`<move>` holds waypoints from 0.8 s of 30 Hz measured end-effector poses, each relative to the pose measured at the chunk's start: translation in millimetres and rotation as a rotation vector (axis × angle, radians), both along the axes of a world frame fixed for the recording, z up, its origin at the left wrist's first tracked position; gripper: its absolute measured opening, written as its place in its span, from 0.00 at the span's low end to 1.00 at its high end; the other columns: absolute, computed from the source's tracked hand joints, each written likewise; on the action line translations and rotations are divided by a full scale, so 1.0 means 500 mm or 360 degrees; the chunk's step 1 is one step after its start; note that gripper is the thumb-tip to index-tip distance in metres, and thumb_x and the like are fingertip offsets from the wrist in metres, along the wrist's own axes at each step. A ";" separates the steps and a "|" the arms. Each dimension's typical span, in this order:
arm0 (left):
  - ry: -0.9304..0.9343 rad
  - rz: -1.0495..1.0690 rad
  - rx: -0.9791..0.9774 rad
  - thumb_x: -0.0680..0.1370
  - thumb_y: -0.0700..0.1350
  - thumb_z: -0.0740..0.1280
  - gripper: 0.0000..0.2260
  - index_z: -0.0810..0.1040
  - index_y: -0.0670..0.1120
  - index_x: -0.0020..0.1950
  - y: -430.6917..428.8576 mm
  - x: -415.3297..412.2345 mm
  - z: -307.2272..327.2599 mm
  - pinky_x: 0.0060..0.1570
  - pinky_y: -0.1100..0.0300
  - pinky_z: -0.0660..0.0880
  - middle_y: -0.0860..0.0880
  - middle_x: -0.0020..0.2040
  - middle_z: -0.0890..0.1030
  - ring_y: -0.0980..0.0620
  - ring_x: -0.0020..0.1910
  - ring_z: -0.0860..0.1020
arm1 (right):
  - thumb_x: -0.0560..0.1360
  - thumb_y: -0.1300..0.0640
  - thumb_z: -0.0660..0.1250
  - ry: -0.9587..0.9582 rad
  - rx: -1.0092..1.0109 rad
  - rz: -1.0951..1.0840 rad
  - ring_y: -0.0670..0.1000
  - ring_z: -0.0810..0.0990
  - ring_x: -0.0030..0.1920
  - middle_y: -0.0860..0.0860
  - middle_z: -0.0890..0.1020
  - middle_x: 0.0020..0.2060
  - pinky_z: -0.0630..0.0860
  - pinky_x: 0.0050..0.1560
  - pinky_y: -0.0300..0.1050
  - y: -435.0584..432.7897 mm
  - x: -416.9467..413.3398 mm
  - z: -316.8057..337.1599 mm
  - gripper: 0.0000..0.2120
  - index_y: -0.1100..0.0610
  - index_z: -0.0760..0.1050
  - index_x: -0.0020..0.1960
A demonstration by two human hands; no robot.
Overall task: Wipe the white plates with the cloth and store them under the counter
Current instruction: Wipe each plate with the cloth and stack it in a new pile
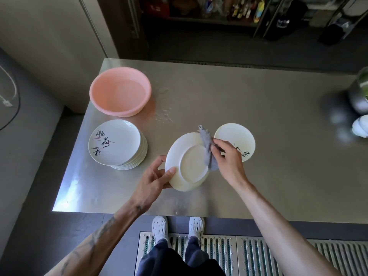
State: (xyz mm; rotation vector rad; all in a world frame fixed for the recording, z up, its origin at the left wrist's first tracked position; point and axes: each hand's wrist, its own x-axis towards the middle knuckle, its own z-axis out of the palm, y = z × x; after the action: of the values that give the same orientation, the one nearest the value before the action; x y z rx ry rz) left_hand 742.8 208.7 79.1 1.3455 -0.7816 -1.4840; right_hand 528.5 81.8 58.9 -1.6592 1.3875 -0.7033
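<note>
Gripping plate (pixel 186 166) between hands, left (pixel 153 176) rim, right (pixel 229 158) cloth (pixel 208 150).

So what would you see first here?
Probably the white plate in the middle, held bottom-up by the left hand while the right hand holds a grey cloth against it. Then the big pink basin at the back left, with a stack of painted plates in front.

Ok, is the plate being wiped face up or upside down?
Upside down. The plate in the left hand shows its raised foot ring, where the right hand holds the cloth.
</note>
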 end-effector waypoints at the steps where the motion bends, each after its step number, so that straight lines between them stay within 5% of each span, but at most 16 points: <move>1: -0.0022 -0.0024 -0.0021 0.84 0.40 0.64 0.09 0.73 0.41 0.64 -0.003 0.000 0.000 0.55 0.46 0.82 0.35 0.51 0.85 0.41 0.51 0.84 | 0.83 0.59 0.65 -0.0033 0.0074 -0.0043 0.50 0.83 0.52 0.48 0.85 0.49 0.79 0.58 0.53 0.003 -0.011 -0.008 0.08 0.55 0.82 0.58; 5: -0.0310 -0.0193 -0.0195 0.84 0.43 0.65 0.08 0.74 0.42 0.62 -0.017 0.004 -0.008 0.52 0.45 0.79 0.39 0.46 0.85 0.41 0.46 0.82 | 0.84 0.61 0.63 -0.0237 0.0316 -0.0075 0.49 0.84 0.53 0.51 0.86 0.52 0.79 0.58 0.49 0.010 -0.053 -0.024 0.09 0.56 0.81 0.59; 10: -0.1317 -0.0486 -0.0693 0.85 0.55 0.60 0.09 0.74 0.54 0.60 -0.042 0.017 -0.042 0.37 0.47 0.74 0.49 0.39 0.77 0.47 0.35 0.73 | 0.85 0.65 0.60 -0.0357 0.0394 0.0022 0.44 0.82 0.53 0.50 0.86 0.52 0.76 0.61 0.43 0.003 -0.102 -0.019 0.13 0.52 0.80 0.60; 14: -0.1742 -0.0903 -0.1253 0.83 0.39 0.63 0.10 0.74 0.49 0.63 -0.093 0.010 -0.051 0.63 0.51 0.74 0.49 0.62 0.83 0.49 0.57 0.79 | 0.85 0.64 0.60 -0.0344 0.0350 0.0054 0.48 0.79 0.51 0.58 0.85 0.51 0.75 0.58 0.49 -0.007 -0.152 -0.019 0.11 0.54 0.80 0.58; 16: -0.1910 -0.1061 -0.1424 0.75 0.28 0.66 0.21 0.73 0.48 0.62 -0.125 0.014 -0.058 0.71 0.49 0.68 0.48 0.69 0.79 0.50 0.65 0.78 | 0.85 0.65 0.59 -0.0325 0.0341 0.0069 0.48 0.80 0.50 0.58 0.85 0.50 0.75 0.56 0.47 -0.011 -0.179 -0.017 0.12 0.55 0.80 0.59; 19: -0.2173 -0.1198 -0.1588 0.68 0.27 0.64 0.25 0.75 0.46 0.61 -0.172 0.006 -0.056 0.71 0.45 0.65 0.46 0.71 0.77 0.48 0.68 0.77 | 0.84 0.66 0.61 -0.0311 0.0374 0.0076 0.46 0.82 0.51 0.53 0.86 0.51 0.75 0.57 0.42 -0.010 -0.212 -0.028 0.13 0.55 0.81 0.60; 24: -0.2365 -0.1279 -0.1861 0.80 0.31 0.53 0.19 0.80 0.44 0.58 -0.250 -0.050 -0.064 0.67 0.42 0.68 0.48 0.68 0.79 0.45 0.67 0.77 | 0.84 0.67 0.62 -0.0299 0.0385 -0.0075 0.47 0.84 0.50 0.55 0.86 0.51 0.77 0.57 0.40 -0.026 -0.259 -0.064 0.12 0.56 0.81 0.60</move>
State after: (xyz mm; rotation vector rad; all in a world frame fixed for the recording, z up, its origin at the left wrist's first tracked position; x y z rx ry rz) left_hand 717.6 83.9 47.2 0.9437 -2.7574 0.0683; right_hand 399.1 69.0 27.1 -1.3410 1.3242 -0.6711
